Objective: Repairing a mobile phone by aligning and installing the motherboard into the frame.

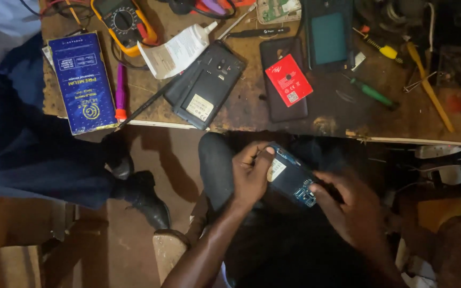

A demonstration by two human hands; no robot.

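I hold an opened mobile phone (290,178) over my lap, its back cover off and the blue circuit board showing. My left hand (252,173) grips its left end, thumb on the top edge. My right hand (350,205) holds the right end, fingers curled at the board's lower corner. Whether a small tool sits in the right fingers cannot be made out.
The worn wooden bench (252,106) above carries a phone back shell (205,85), a dark phone with a red battery (288,80), a yellow multimeter (125,24), a blue box (82,82), a white tube (180,50) and screwdrivers (372,93). Another person's leg and black shoe (142,197) are at left.
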